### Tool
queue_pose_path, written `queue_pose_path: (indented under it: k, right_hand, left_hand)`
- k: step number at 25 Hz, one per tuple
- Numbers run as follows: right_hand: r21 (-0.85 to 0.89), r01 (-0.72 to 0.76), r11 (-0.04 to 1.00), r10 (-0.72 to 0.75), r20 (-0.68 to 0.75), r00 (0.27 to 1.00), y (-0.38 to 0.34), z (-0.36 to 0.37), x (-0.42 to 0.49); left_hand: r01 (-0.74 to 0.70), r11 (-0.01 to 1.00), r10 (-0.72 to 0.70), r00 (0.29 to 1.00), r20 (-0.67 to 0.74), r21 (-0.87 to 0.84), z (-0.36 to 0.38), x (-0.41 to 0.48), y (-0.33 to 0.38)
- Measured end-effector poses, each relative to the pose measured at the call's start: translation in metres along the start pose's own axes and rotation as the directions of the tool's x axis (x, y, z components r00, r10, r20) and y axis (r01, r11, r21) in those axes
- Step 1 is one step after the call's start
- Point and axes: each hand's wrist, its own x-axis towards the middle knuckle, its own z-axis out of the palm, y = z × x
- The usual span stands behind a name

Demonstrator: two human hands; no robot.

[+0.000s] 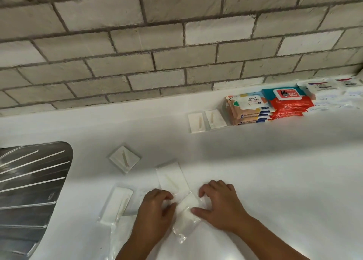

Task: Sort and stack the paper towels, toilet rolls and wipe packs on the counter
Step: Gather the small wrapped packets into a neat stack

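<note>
The clear-wrapped paper towel packet (186, 212) lies flat on the white counter (275, 181) right in front of me, between my two hands. My left hand (157, 206) is knuckles-up with its fingers curled and its thumb against the packet's left edge, pinching the wrapper. My right hand (218, 202) arches over the right side, fingertips curled down at the far corner and thumb laid across the middle, gripping it. The packet's long axis runs away from me. Its far end leans slightly right and the loose wrapper tail points back at me. A second packet (170, 178) touches its far end. A third packet (117, 204) lies just left of my left hand. Stacked wipe packs (249, 110) sit well off to the right against the wall (176, 43).
</note>
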Motion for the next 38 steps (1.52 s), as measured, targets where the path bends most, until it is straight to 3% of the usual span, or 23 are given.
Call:
queue_pose_path:
  k: [3, 10, 16, 20, 23, 27, 32, 38]
  right_hand:
    - [-0.066, -0.035, 0.997, 0.040, 0.078, 0.996, -0.010, 0.002, -0.014]
    - [0.028, -0.105, 0.994, 0.102, 0.107, 0.989, -0.013, 0.003, -0.014]
    - [0.048, -0.093, 0.995, 0.091, 0.038, 0.995, -0.013, 0.003, -0.012]
    - [-0.076, -0.072, 0.994, 0.084, 0.164, 0.983, -0.021, -0.009, -0.008]
    - [-0.076, -0.088, 0.993, 0.104, 0.238, 0.966, -0.025, -0.015, 0.003]
    - [0.009, -0.131, 0.991, 0.127, 0.207, 0.970, -0.020, -0.018, 0.011]
    - [0.101, -0.156, 0.983, 0.138, 0.167, 0.976, -0.005, -0.016, 0.007]
    - [0.307, -0.257, 0.916, 0.215, 0.164, 0.963, 0.002, -0.027, 0.006]
  left_hand:
    - [-0.025, 0.993, 0.032, 0.998, -0.059, 0.119, 0.007, -0.014, -0.007]
    - [0.191, 0.941, -0.199, 0.980, 0.002, 0.279, 0.002, -0.012, -0.003]
    - [0.430, 0.855, -0.425, 0.901, -0.085, 0.288, -0.014, -0.010, -0.009]
    - [0.572, 0.738, -0.546, 0.818, -0.182, 0.358, -0.024, -0.005, -0.009]
    - [0.572, 0.711, -0.591, 0.801, -0.091, 0.410, -0.030, -0.001, -0.003]
    - [0.565, 0.779, -0.589, 0.808, 0.007, 0.272, -0.036, 0.000, 0.000]
    - [0.565, 0.824, -0.566, 0.825, -0.002, -0.043, -0.036, 0.001, 0.000]
    - [0.567, 0.822, -0.568, 0.823, -0.007, -0.048, -0.041, 0.004, -0.003]
